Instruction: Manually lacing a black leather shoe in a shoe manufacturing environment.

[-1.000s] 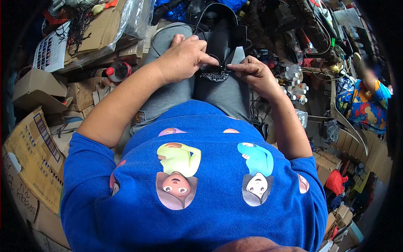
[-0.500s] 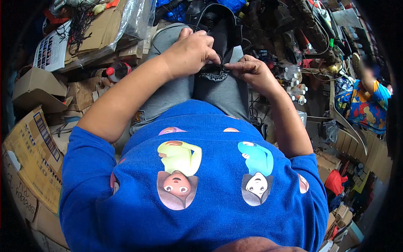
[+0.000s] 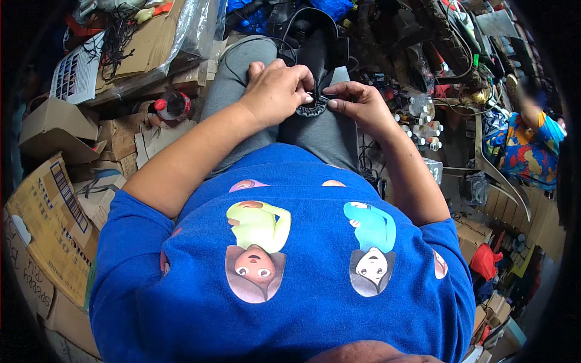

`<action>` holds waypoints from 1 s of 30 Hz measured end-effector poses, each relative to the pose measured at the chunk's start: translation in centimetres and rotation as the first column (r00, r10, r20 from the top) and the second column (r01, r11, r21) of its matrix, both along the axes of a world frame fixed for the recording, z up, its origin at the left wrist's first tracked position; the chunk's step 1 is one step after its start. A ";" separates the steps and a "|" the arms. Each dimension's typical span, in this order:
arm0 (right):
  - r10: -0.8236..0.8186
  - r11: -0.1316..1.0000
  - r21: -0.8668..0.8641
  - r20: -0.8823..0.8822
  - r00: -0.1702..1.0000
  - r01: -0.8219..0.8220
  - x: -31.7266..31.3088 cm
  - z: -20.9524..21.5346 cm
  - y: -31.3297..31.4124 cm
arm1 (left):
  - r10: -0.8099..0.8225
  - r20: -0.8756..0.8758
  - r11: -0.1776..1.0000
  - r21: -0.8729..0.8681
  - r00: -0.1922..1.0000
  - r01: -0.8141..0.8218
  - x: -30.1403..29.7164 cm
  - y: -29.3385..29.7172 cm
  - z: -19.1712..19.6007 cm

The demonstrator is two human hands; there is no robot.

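A black leather-like piece (image 3: 313, 57), perhaps a boot or shoe, lies between my knees with its open, looped end away from me. Its near end has a stitched, braided-looking edge (image 3: 310, 112). My left hand (image 3: 273, 92) is closed in a pinch at that end, a thin pale bit showing at its fingertips. Just opposite, thumb and forefinger of my right hand (image 3: 362, 104) pinch close to the same edge, on something too small to name. Beside the right fingers a pale grey flat piece (image 3: 341, 74) sticks up. A thin black cord (image 3: 257, 40) arcs over my left knee.
A red-capped bottle (image 3: 175, 104) and cardboard boxes (image 3: 57, 127) crowd the left. Small clear bottles (image 3: 423, 124) stand at right, near a long curved strip (image 3: 499, 178). Another person in a colourful shirt (image 3: 532, 148) is at far right.
My left hand has shifted slightly down and left, its fingers pinching at the stitched edge. The right fingers have lowered and their grip has opened a little in shape. The stitched edge turned slightly.
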State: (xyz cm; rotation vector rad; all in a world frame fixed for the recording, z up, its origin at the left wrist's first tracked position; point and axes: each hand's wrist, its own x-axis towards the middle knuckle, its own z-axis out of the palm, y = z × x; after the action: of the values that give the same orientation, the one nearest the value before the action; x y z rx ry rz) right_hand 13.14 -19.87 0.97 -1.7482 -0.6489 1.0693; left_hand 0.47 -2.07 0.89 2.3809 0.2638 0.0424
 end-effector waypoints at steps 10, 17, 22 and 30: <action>0.211 0.973 -0.129 0.139 0.968 -0.193 1.4 0.7 0.9 | -0.192 0.083 0.964 0.203 0.978 0.172 0.4 0.3 1.0; 0.091 0.996 -0.003 0.132 0.987 -0.091 2.8 -0.1 -1.7 | -0.174 -0.018 0.961 0.214 0.985 0.174 -1.0 1.1 1.0; 0.074 0.996 -0.064 0.228 0.971 -0.061 1.7 -0.4 -2.8 | -0.173 -0.032 0.977 0.118 0.984 0.176 0.1 0.5 1.2; 0.051 0.998 -0.028 0.066 0.997 -0.050 1.7 4.3 -5.0 | -0.280 0.024 0.944 0.185 0.960 0.271 0.4 0.9 0.6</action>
State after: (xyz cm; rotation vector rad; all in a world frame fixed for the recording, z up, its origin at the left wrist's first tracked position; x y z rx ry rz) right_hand 14.81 -24.87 5.26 -1.8047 -0.7267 1.0622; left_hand 0.85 -1.21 1.52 2.5715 -0.1049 -0.0060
